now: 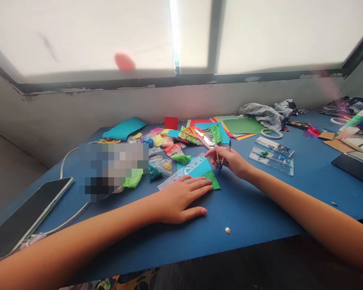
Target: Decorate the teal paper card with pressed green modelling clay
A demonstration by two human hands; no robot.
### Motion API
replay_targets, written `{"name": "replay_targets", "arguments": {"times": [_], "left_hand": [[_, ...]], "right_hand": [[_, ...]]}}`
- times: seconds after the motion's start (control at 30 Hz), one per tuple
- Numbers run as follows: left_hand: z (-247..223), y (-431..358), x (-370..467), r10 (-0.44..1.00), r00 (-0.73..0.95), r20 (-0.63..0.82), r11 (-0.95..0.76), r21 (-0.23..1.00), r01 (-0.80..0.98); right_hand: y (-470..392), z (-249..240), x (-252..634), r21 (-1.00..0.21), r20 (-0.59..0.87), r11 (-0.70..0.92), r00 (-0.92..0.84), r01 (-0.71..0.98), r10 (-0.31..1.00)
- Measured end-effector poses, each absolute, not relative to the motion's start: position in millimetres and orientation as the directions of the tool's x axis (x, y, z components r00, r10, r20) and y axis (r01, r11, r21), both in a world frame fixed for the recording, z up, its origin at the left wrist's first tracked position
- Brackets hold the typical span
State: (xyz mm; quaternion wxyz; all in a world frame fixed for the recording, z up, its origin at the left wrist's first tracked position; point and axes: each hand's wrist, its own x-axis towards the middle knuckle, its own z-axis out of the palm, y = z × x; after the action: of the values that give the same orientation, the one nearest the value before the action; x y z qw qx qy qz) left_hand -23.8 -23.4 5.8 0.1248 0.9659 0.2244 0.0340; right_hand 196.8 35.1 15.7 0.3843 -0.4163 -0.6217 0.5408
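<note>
My left hand (181,199) lies flat on the table, fingers stretched to the right. Its fingertips rest on a small green piece (212,179), paper or felt, and the hand covers part of it. Just beyond the knuckles a clear stencil ruler (189,169) with round cutouts lies slanted over a light-blue sheet (181,164). My right hand (230,159) is closed around a drawing compass (219,166), which has a pencil-like leg pointing up. The compass is held beside the green piece, its lower end near the blue tabletop; whether it touches cannot be made out.
Scissors (199,135) with yellow-orange handles lie behind the hands, among coloured papers (245,125) and small bags of clay (161,167). To the right are a clear plastic case (272,159) and a tape roll (271,133). A tablet (30,213) and white cable (66,219) occupy the left.
</note>
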Motion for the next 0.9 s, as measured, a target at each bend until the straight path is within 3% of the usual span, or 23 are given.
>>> {"name": "replay_targets", "arguments": {"times": [0.13,0.5,0.9], "left_hand": [[4.5,-23.8,-23.5,0.457,0.889,0.034,-0.862,0.264,0.433],[5.8,-24.1,-22.6,0.458,0.889,0.016,-0.859,0.266,0.438],[3.1,-24.4,-22.3,0.47,0.882,0.042,-0.86,0.247,0.447]], "right_hand": [[42.2,14.2,201.9,-0.961,0.088,0.175,-0.363,0.214,0.928],[29.7,11.0,193.8,-0.943,0.124,0.222,-0.357,0.248,0.926],[22.2,12.8,191.1,-0.859,0.258,0.394,-0.389,0.327,0.884]]}}
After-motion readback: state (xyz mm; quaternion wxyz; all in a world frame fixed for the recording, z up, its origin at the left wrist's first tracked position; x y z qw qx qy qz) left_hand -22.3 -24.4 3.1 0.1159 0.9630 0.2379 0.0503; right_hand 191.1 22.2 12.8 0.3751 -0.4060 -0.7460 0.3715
